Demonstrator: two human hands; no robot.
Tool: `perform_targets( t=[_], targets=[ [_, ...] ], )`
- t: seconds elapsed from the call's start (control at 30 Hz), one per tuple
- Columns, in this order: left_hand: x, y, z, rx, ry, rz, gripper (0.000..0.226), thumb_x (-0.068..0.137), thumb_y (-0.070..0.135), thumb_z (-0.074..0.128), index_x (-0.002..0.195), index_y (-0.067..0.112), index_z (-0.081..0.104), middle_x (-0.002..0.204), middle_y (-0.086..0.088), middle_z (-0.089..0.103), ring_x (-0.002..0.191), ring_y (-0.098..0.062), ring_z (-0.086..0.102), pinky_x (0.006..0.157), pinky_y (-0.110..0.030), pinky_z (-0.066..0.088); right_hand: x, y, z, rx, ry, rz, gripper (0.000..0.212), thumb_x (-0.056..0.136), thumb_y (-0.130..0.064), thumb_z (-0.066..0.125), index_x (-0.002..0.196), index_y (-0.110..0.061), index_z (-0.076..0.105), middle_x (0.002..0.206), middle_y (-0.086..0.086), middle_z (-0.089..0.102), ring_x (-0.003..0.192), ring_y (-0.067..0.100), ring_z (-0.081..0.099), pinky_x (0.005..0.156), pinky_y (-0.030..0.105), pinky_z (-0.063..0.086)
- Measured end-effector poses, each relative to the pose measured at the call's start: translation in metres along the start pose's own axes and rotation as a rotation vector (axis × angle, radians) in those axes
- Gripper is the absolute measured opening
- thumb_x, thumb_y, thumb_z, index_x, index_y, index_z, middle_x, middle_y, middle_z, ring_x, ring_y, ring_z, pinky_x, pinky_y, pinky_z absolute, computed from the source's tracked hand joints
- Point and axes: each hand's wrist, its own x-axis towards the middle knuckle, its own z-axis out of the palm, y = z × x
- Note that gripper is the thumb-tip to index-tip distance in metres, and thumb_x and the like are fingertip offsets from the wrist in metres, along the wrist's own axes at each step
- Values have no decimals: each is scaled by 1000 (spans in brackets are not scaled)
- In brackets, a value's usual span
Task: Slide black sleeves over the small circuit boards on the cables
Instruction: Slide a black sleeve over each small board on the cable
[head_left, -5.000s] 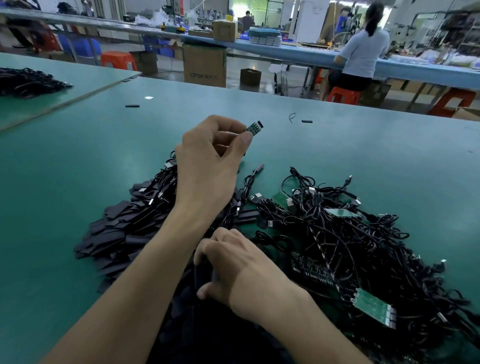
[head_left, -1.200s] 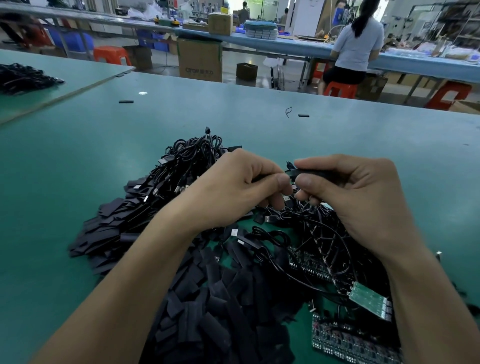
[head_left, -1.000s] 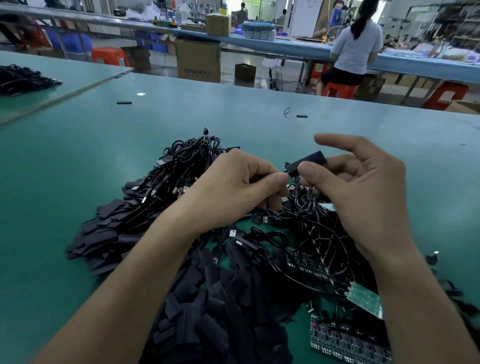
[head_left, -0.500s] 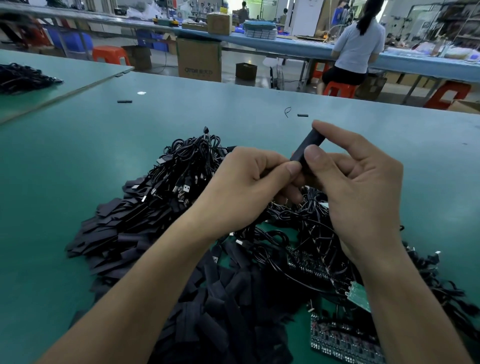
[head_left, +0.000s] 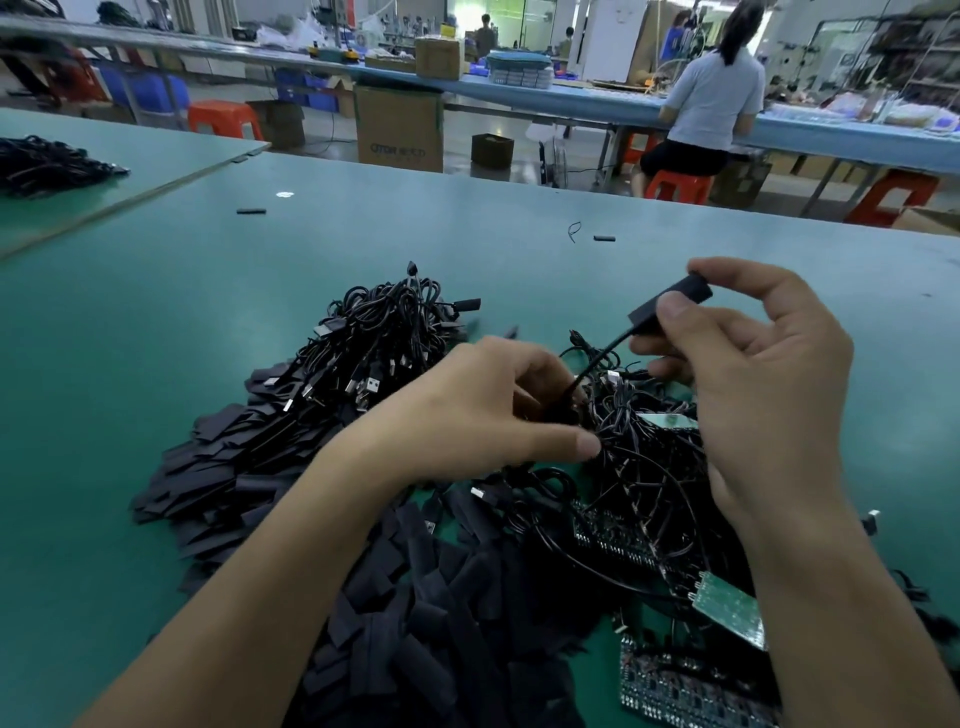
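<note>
Free: bare surface (head_left: 130, 338) left of and beyond the heaps.
Obstacles: cables (head_left: 374, 332), sleeves (head_left: 415, 623), circuit boards (head_left: 727, 610) heaped centrally.

Matt black sleeve (head_left: 643, 313) in my right grip (head_left: 753, 374), faintly glossy plastic-coated cables (head_left: 374, 338), boards (head_left: 727, 613) with a slight sheen, my bench (head_left: 156, 322) smooth and matt

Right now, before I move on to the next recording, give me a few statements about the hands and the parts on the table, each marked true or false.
1. The right hand pinches a black sleeve above the table. True.
2. The left hand lies flat and empty. False: its fingers curl on the cable that runs down from that sleeve.
3. A heap of loose sleeves lies on the near side, between the forearms. True.
4. The bare green circuit board lies left of that heap. False: it lies to its right, beside the right forearm.
</note>
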Motion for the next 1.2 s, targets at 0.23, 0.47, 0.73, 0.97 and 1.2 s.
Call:
perform_targets(
  t=[0.23, 0.47, 0.73, 0.97, 1.2],
  targets=[
    [6, -5, 4, 166, 177, -20, 8, 90, 31, 73, 96, 26, 71, 83, 13, 71, 76, 1, 67, 70, -24, 57, 3, 0, -5, -127, 24, 51, 33, 98, -19, 64, 127, -27, 53, 82, -9, 77, 73, 15, 75, 71, 31, 59],
    [29, -19, -36, 326, 780, -154, 24, 91, 28, 73, 108, 12, 73, 85, 5, 72, 77, 2, 66, 72, -12, 49, 5, 13, -11, -506, -279, 180, 13, 96, -29, 61, 106, -33, 68, 77, -13, 75, 71, 3, 71, 76, 33, 57],
    [36, -51, -47, 563, 797, -283, 42, 82, 37, 81, 108, 12, 59, 107, -8, 61, 95, -30, 61, 76, -35, 42, 3, 8, -20, -971, -494, 323, 18, 81, -50, 72, 85, -33, 68, 78, -9, 66, 81, 12, 64, 77, 32, 52],
    [28, -36, -30, 615, 913, -117, 19, 91, 39, 70, 98, 23, 65, 92, 8, 57, 73, -14, 55, 61, -28, 40, -1, 5, -12, -1152, -719, 468, 83, 70, -36, 83, 142, -40, 41, 111, 4, 66, 100, 24, 64, 91, 42, 54],
    [8, -3, 16, 114, -92, 103, 21, 74, 33, 88, 76, 22, 70, 63, 11, 66, 56, 0, 56, 55, -17, 43, 2, 12, -17, -1072, -599, 399, 52, 76, -51, 73, 125, -40, 57, 105, 5, 67, 99, 24, 64, 91, 42, 53]
  ],
)
